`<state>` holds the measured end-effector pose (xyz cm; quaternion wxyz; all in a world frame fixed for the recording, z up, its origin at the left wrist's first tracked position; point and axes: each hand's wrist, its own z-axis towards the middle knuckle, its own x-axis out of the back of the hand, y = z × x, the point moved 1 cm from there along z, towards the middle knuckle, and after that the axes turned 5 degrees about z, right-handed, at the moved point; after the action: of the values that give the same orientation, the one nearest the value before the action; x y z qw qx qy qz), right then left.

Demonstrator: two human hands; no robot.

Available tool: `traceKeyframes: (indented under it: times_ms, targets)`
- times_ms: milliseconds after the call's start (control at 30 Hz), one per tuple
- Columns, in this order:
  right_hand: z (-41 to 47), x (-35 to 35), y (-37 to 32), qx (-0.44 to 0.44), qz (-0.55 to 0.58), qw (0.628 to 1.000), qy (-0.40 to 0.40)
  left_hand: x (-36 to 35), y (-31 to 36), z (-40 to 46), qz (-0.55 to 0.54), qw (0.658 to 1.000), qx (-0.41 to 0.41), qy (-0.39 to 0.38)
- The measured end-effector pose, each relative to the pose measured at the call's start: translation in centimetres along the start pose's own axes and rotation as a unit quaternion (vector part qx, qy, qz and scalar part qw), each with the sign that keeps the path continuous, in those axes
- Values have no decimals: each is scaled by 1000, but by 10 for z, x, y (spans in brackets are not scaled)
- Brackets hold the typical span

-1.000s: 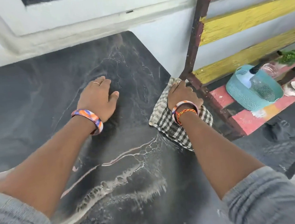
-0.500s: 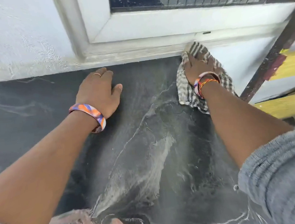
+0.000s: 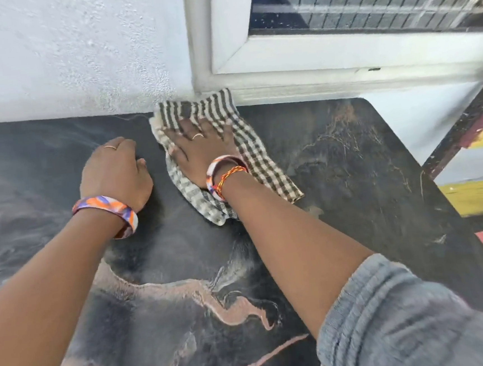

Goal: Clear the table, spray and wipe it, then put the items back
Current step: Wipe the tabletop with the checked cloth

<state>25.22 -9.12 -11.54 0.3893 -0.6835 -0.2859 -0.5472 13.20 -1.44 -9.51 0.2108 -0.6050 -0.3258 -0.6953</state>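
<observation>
two hands: on my table [image 3: 350, 173], nothing else on it.
right hand [image 3: 202, 151]: fingers flat, pressing checked cloth [image 3: 250, 158] at the wall edge; it slid left from the corner.
left hand [image 3: 113, 170]: loosely curled, bracing, empty.
stage: i'd say wiping's mid-way.

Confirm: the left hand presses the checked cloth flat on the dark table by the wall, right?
Not quite. The head view shows the right hand pressing the checked cloth flat on the dark table by the wall; the left hand rests on bare tabletop.

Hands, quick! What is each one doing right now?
Left hand: open, resting on the table, holding nothing.
Right hand: open, fingers flat, pressing the checked cloth on the table.
</observation>
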Motion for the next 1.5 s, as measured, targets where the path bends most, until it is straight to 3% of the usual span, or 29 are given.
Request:
traceKeyframes:
  times_ms: [133,267,400,533,733,900,1100,1200,1333,1500]
  targets:
    - [-41,-10,-37,33,-3,999,-16,13,-19,-37,9,1000,16,-6]
    - [-99,-13,-36,-5,-2,1000,-20,25,-16,-78,7,1000,-2,-16]
    - [-162,-12,-3,-128,34,991,-1,36,-1,-117,7,998,-61,-17]
    - [-230,-12,24,-275,57,960,22,47,7,-158,16,994,-107,-20]
    - [-269,-23,-15,-361,75,929,32,57,-28,-196,24,993,-110,-29]
    - [-259,-38,-84,-346,77,934,43,64,-65,-197,17,997,-68,-33]
    - [-218,-55,-179,-205,46,978,6,69,-112,-175,23,999,-12,-29]
    - [-175,-49,-183,-180,45,983,-1,71,-135,-157,34,999,-6,-30]
    - [-97,-32,-150,-237,58,970,13,76,-171,-124,43,999,-6,-25]
    - [-18,-11,-111,-379,84,920,51,76,-222,-87,12,1000,-24,0]
